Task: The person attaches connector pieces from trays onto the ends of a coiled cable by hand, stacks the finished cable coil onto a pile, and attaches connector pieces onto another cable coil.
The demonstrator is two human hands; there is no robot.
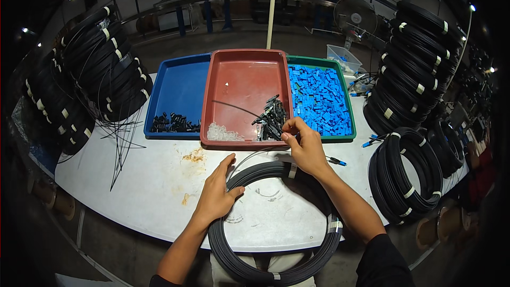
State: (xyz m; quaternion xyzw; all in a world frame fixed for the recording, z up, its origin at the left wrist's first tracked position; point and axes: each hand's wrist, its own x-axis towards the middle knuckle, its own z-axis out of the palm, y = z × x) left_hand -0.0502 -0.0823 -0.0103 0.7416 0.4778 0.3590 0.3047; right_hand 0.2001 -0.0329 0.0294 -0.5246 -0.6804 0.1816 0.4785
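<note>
While the person leans over the big white table (154, 180), lots of things sit around them. Tall stacks of black cable rings (103, 64) stand on the left side of the table, and more black cable stacks (419, 69) stand on the right. One more ring of black cable (406, 172) lies flat near the right edge.

Right in front of the person lies a black cable coil (276, 223), and part of it hangs over the near edge of the table. Small white bands hold it together.

Three trays sit side by side at the back. The blue tray (178, 87) on the left has a little pile of black parts (172, 123). The red tray (244, 82) in the middle has small clear bits (223, 134) and a heap of black clips (272, 119). The green tray (348, 106) on the right is full of small blue pieces (319, 98).

The left hand (218, 191) lies flat and open, with its fingers spread a little. It rests on the left side of the cable coil and presses it down. It grips nothing.

The right hand (305, 146) is at the near edge of the red tray, just beside the black clips. Its thumb and fingers are pinched together on something small, but it is too tiny to tell what it is.

A small blue-tipped plug (337, 161) lies on the table just beside the right wrist.
</note>
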